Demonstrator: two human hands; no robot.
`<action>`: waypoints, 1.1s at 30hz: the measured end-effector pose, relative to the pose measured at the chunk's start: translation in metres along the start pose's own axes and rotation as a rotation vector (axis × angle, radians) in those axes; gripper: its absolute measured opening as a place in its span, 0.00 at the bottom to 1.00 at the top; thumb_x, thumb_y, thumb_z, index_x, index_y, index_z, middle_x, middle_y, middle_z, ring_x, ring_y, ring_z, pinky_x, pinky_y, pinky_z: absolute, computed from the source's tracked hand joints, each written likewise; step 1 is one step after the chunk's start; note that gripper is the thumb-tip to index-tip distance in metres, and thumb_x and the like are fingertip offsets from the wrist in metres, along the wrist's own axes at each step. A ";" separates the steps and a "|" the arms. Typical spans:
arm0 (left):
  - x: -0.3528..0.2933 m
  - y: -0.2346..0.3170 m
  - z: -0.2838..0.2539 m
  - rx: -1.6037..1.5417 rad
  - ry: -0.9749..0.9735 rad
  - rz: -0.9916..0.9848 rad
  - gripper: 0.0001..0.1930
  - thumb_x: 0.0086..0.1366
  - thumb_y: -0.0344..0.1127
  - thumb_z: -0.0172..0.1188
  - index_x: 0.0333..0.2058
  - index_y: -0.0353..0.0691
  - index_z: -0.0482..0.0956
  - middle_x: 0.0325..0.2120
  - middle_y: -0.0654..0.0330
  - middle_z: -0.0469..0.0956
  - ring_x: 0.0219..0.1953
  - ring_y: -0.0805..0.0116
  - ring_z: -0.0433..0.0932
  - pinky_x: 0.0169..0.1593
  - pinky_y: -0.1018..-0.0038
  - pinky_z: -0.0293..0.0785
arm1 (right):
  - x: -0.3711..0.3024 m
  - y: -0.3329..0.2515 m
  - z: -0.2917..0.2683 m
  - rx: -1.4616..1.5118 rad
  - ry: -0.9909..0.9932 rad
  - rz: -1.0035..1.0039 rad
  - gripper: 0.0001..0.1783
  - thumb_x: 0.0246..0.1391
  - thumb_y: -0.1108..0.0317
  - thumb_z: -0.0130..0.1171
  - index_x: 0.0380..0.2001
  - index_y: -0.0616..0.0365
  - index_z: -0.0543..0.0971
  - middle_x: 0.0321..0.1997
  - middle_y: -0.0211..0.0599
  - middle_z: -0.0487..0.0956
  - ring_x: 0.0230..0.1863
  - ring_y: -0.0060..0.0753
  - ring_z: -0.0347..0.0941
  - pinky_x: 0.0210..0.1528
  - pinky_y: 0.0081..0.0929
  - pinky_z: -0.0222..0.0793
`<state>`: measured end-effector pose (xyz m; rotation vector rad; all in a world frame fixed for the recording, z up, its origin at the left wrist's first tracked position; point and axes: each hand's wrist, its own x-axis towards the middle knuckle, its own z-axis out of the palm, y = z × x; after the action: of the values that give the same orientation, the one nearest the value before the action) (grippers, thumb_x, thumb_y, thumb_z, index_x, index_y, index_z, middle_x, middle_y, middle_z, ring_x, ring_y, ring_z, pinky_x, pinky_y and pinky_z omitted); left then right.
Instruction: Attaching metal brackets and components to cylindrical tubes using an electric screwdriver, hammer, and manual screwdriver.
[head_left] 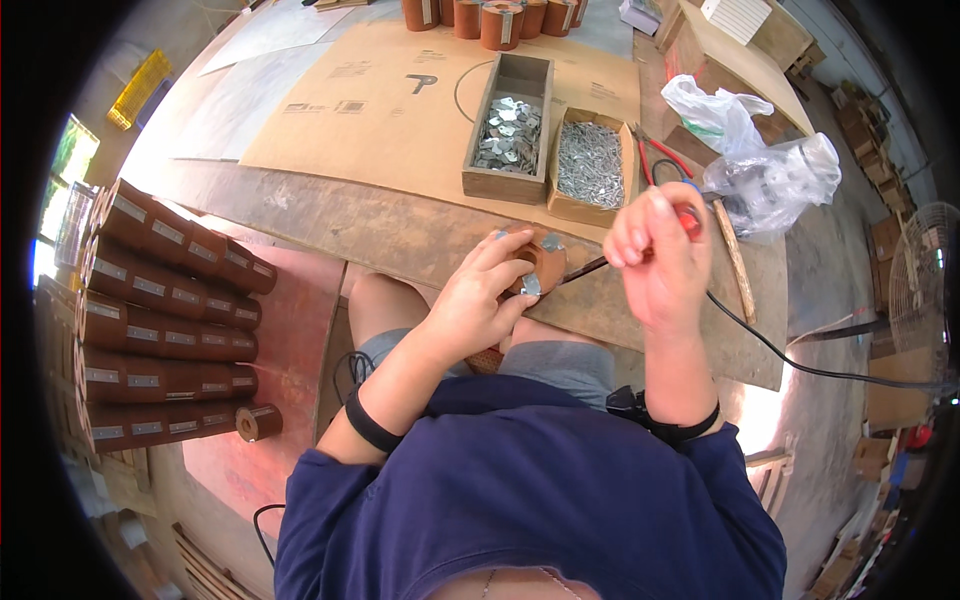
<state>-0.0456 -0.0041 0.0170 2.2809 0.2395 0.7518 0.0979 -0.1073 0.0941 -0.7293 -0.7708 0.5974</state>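
Just in front of me, at the table's near edge, my left hand point(484, 287) rests with its fingers curled over a reddish-brown round piece point(548, 262). Small silver metal plates point(531, 285) show on its upper face, one by my fingertips. My right hand point(662, 250), closed, grips a red-handled tool point(688, 219). From that hand a thin dark shaft point(585, 271) slants down to the round piece's right side; the contact at its tip is too small to make out.
Beyond my hands stand a wooden box point(510, 186) of metal plates and a carton point(590, 165) of nails or screws. Red-handled pliers point(668, 152), plastic bags point(775, 185) and a wooden stick point(735, 262) lie right. Brown cylinders point(170, 315) are stacked left. A black cable point(800, 365) trails right.
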 end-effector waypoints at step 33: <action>0.001 0.000 -0.003 0.018 0.007 -0.003 0.15 0.44 0.27 0.61 0.34 0.33 0.73 0.48 0.49 0.66 0.50 0.50 0.66 0.56 0.59 0.59 | 0.006 0.029 0.014 0.059 -0.219 0.076 0.09 0.57 0.68 0.42 0.24 0.58 0.63 0.14 0.30 0.62 0.16 0.18 0.55 0.18 0.17 0.52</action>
<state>-0.0466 -0.0018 0.0192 2.2944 0.2541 0.7585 0.0845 -0.0803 0.0816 -0.6472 -0.9262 0.7745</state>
